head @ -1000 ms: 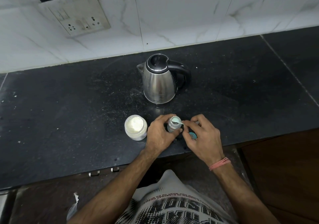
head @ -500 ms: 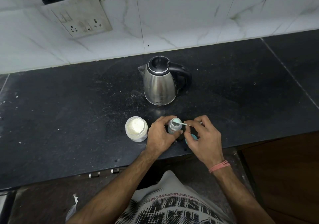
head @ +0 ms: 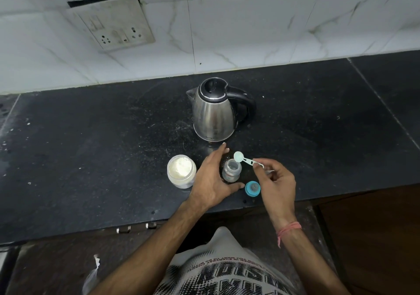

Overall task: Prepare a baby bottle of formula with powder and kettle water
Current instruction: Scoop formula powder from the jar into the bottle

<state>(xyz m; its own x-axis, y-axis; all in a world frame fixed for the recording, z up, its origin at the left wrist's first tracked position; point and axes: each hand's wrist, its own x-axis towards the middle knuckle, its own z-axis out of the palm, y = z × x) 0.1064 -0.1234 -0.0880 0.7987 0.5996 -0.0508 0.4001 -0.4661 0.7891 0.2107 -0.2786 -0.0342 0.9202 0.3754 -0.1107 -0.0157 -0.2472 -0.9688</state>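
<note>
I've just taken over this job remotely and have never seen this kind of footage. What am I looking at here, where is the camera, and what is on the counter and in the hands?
There is no machine: a person works with two bare hands, filmed by one wide-angle camera worn on the head, looking forward and down.

On the black counter stand a steel kettle near the wall, an open jar of white powder, a small open baby bottle and its blue teat cap, off the bottle.

The right hand pinches a small white measuring scoop, its bowl just above the bottle's mouth. The left hand is open beside the bottle, with no grip on it.
</note>
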